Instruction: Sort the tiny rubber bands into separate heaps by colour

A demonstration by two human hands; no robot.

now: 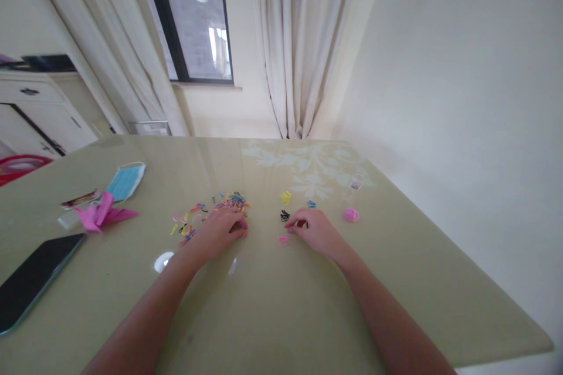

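A mixed pile of small coloured elastic bands (236,198) lies on the table, with more bands (187,231) scattered to its left. My left hand (222,229) rests at the pile's near edge, fingers bent, a gap showing between thumb and fingers. To the right, sorted by colour, are yellow bands (285,197), black bands (285,215), blue bands (311,204) and pink bands (284,240). My right hand (314,230) is between the black and pink groups, thumb and fingertip brought together in a pinch. Whatever sits between those fingertips is too small to make out.
A round pink object (350,214) and a small clear item (356,181) stand on the right. Leftward lie a pink folded paper crane (103,214), a blue face mask (126,182) and a dark phone (37,278). The table (272,316) meets a wall at right.
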